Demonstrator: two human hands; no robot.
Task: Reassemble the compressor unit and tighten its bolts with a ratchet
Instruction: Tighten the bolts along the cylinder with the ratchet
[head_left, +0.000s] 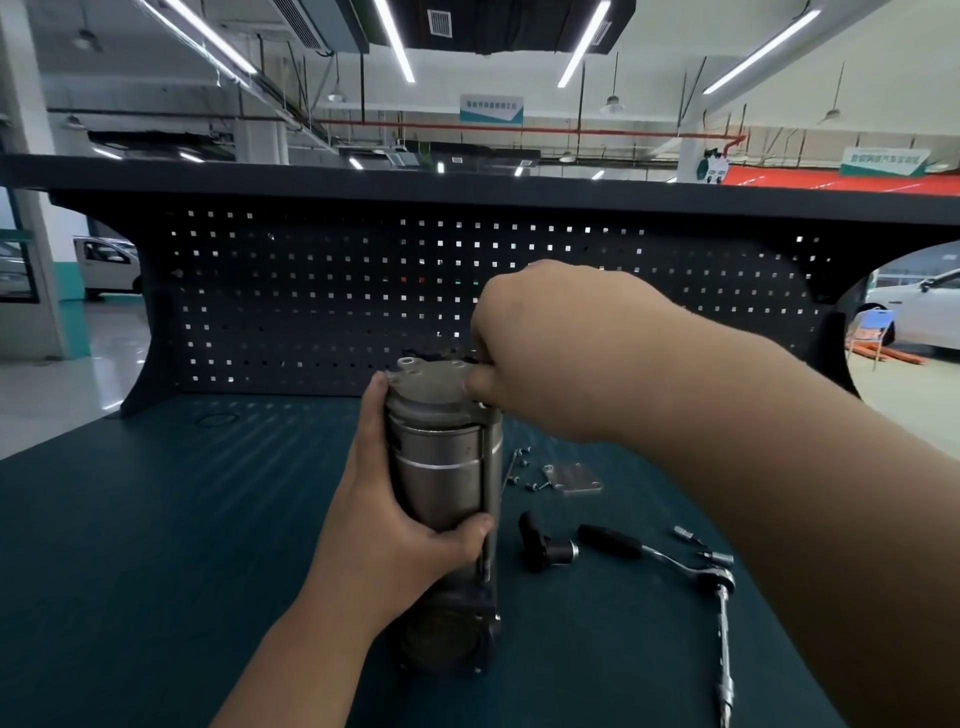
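The compressor (441, 467) stands upright at the centre of the bench (156, 545), tall on a narrow dark base. We judge tipping to be the chief risk: a sideways push at the cap could topple it toward the loose parts at lower right. The left hand (400, 519) has its grip wrapped round the steel body, which steadies it. The long bolt (490, 467) down the right side could cross-thread if it is started crooked. The small screws (522, 467) beside the cover plate (574, 478) could roll off if knocked.

The left wrist hides part of the base. The right hand (545, 353) is bunched at the cap's right edge. Its knuckles cover the spot, so we cannot tell whether its grip pinches the bolt head or holds nothing. The ratchet (670, 558) lies untouched at lower right, its extension cut off by the bottom edge of the frame. The screws are too fine to count.
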